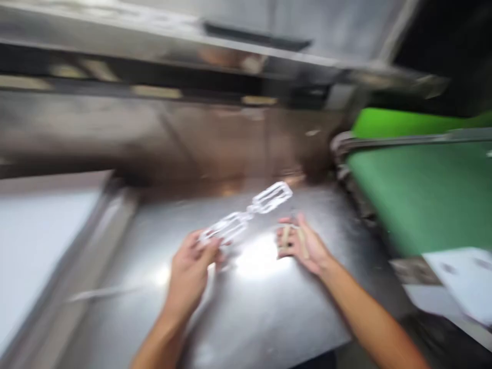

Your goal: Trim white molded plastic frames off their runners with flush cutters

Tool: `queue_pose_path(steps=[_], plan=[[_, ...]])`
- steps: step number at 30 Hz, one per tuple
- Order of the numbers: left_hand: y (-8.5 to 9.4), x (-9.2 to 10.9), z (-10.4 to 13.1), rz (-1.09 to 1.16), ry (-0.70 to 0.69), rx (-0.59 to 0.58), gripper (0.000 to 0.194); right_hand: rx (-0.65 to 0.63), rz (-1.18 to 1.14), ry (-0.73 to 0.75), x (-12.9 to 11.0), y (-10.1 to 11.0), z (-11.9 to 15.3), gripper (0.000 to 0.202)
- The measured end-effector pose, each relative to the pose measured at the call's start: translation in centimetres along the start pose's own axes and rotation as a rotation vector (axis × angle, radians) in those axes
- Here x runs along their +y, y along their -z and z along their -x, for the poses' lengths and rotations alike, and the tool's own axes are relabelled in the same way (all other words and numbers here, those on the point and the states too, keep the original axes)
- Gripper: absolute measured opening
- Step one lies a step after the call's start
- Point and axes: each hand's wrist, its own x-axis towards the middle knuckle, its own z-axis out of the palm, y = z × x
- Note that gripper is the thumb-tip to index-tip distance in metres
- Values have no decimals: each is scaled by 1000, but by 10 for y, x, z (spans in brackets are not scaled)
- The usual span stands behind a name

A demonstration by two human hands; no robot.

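My left hand [194, 269] is closed on one end of a white plastic part [272, 198], two slotted oblong frames joined by a narrow neck. The part slants up and to the right above the metal tabletop [246, 312], its far end free. In my right hand [307, 246] lies a pair of small pliers or nippers [302, 241] with cream handles, the fingers curled round them. Their short dark jaws point away from me, near the far frame but apart from it. Blur hides whether the jaws are open.
On the right runs a green conveyor belt [415, 189], with white sheets or parts [457, 282] at its near corner. A pale flat surface [42, 246] with a raised edge lies at left. A thin white strip [100, 293] rests on the left side. A metal ledge [154, 31] crosses the back.
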Motion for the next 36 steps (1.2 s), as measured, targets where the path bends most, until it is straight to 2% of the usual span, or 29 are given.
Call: queue_pose_path(steps=[1, 3, 5, 9, 14, 17, 19, 22, 24, 28, 31, 33, 36], plan=[[12, -2, 5, -9, 17, 56, 68, -17, 34, 36, 10, 4, 0, 85], [19, -7, 10, 2, 36, 77, 64, -72, 97, 88, 25, 12, 7, 84], [15, -14, 12, 27, 27, 47, 53, -116, 218, 137, 31, 18, 20, 68], [6, -21, 18, 85, 37, -44, 39, -143, 753, 383, 29, 13, 40, 47], [6, -21, 24, 122, 54, -88, 32, -151, 844, 468, 23, 3, 40, 42], [5, -20, 25, 120, 33, -84, 29, -156, 838, 466, 24, 5, 39, 39], [4, -22, 25, 110, -26, -57, 27, -150, 833, 455, 28, 7, 39, 37], [2, -27, 24, 51, -228, 31, 17, -89, 765, 442, 33, 8, 39, 34], [4, -32, 23, -7, -402, 70, 11, -5, 591, 462, 32, 8, 36, 34], [11, -39, 24, -131, -646, 47, 29, 70, 143, 486, 17, 7, 25, 47], [17, -43, 25, -293, -775, 24, 40, 58, 47, 450, 1, 10, 20, 51], [18, -45, 24, -346, -818, 28, 44, 40, 21, 433, -6, 13, 21, 44], [15, -46, 21, -284, -784, 82, 51, 39, -12, 470, -10, 17, 24, 24]])
